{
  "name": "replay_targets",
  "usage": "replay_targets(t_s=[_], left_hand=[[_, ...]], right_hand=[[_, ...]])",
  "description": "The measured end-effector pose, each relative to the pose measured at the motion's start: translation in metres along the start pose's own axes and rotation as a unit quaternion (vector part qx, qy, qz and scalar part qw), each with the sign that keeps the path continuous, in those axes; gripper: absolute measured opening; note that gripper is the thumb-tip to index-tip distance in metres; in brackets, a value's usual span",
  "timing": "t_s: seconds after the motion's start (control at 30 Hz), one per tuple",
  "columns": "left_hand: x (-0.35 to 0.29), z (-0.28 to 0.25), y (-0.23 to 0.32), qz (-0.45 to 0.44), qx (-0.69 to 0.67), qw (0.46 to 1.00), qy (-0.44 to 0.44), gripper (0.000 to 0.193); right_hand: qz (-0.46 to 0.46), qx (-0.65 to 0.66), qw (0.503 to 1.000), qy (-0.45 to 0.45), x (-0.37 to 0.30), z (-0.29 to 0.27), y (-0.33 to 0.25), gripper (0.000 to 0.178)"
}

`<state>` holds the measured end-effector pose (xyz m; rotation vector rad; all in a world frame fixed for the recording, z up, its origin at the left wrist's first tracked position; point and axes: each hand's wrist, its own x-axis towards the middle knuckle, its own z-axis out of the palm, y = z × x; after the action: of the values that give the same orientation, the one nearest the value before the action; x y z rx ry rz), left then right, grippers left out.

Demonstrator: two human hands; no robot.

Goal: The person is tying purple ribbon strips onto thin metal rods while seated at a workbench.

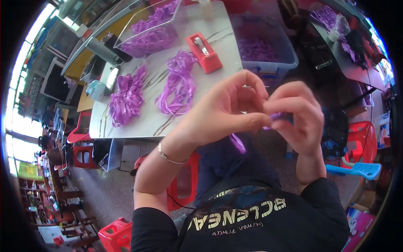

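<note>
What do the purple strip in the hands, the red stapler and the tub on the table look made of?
Purple ribbon: thin glossy plastic or satin, it bends limply. Red stapler: shiny moulded plastic with a metal top. Tub: translucent plastic, contents show through. Left hand and right hand pinch the ribbon.

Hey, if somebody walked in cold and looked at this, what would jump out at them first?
Two hands meet in the middle of the view, the left hand and right hand pinching a strip of purple ribbon between them. Behind them, on the white table, lie two heaps of purple ribbon, with a red tape dispenser at their right.
</note>
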<state>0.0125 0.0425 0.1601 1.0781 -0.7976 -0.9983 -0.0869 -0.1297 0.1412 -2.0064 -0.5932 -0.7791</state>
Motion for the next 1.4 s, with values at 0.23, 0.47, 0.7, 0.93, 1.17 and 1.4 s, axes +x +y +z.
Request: replay_targets(t_s=[0.23, 0.47, 0.7, 0.93, 1.17, 1.4], left_hand=[[0.008, -0.004, -0.058, -0.047, -0.079, 0.994, 0.055, 0.034], [0.006, -0.007, -0.088, -0.035, -0.085, 0.994, 0.053, 0.041], [0.006, -0.007, -0.091, -0.06, -0.051, 0.996, 0.041, 0.028], [0.011, -0.003, -0.09, -0.087, -0.045, 0.993, 0.07, 0.026], [0.016, -0.008, -0.102, -0.047, 0.038, 0.995, 0.077, 0.02], [0.021, -0.005, -0.108, -0.033, 0.032, 0.995, 0.087, 0.017]], right_hand=[[0.185, 0.125, 0.975, 0.014, -0.034, 0.003, 0.023, 0.012], [0.29, 0.194, 0.937, 0.026, -0.052, 0.003, 0.039, 0.011], [0.252, 0.171, 0.952, 0.04, -0.055, 0.004, 0.047, 0.012], [0.243, 0.139, 0.96, 0.019, -0.053, 0.003, 0.048, 0.01], [0.245, 0.038, 0.969, 0.007, -0.047, 0.002, 0.045, 0.008], [0.267, -0.013, 0.96, 0.078, -0.048, 0.006, 0.047, 0.006]])
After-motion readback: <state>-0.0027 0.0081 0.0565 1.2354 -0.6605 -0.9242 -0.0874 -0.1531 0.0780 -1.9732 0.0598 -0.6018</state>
